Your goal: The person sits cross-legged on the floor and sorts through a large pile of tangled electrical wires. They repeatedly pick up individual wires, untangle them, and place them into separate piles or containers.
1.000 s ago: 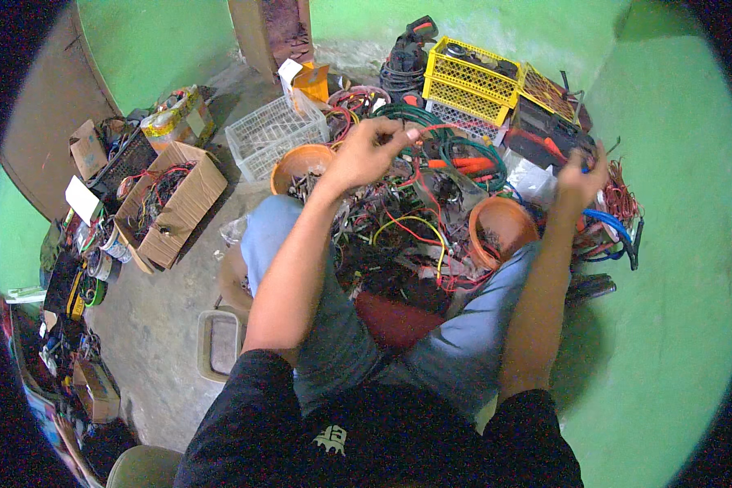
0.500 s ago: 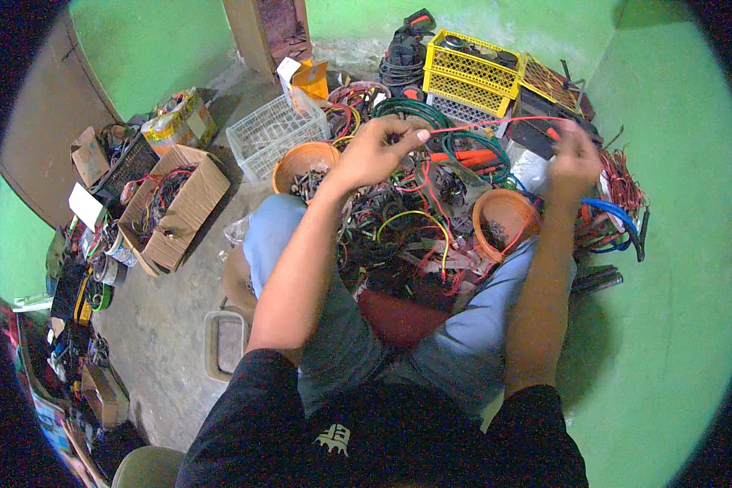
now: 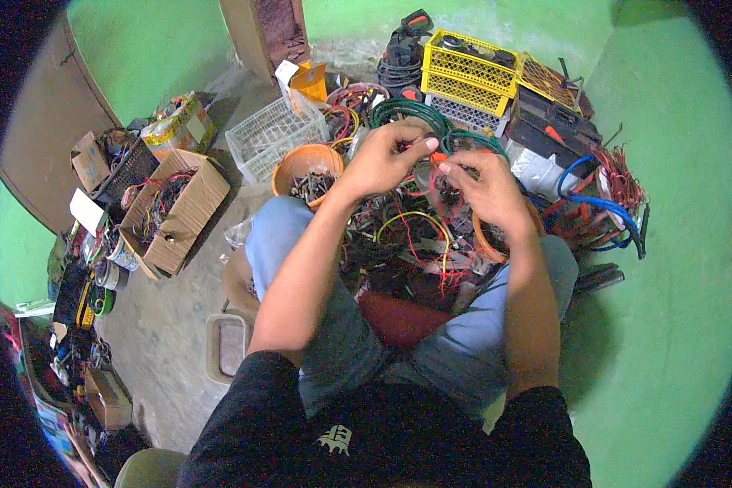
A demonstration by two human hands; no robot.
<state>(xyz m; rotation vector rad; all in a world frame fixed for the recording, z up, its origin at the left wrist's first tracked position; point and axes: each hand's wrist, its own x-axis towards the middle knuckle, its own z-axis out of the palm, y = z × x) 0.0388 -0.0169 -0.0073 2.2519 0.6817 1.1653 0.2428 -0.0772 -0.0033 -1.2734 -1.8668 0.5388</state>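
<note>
Over a tangled pile of wires (image 3: 407,260) between my legs, my left hand (image 3: 386,159) is pinched on a thin red wire (image 3: 437,189). Close to its right and slightly lower, my right hand (image 3: 490,189) has its thumb and fingers closed on the red wire too. Behind my hands are green cable coils (image 3: 407,108). An orange pot (image 3: 301,167) of small dark pieces stands left of my left hand; a second orange pot (image 3: 488,248) is partly hidden under my right hand.
A clear plastic crate (image 3: 272,134), cardboard box (image 3: 175,220), stacked yellow crates (image 3: 468,77) and blue cables (image 3: 610,211) surround me. A small tray (image 3: 226,346) sits on the concrete floor (image 3: 159,350) to my left. A green wall (image 3: 651,285) is at the right.
My right hand has swung leftward from the far right to beside my left hand. The red wire, stretched between my hands half a second ago, now hangs slack.
</note>
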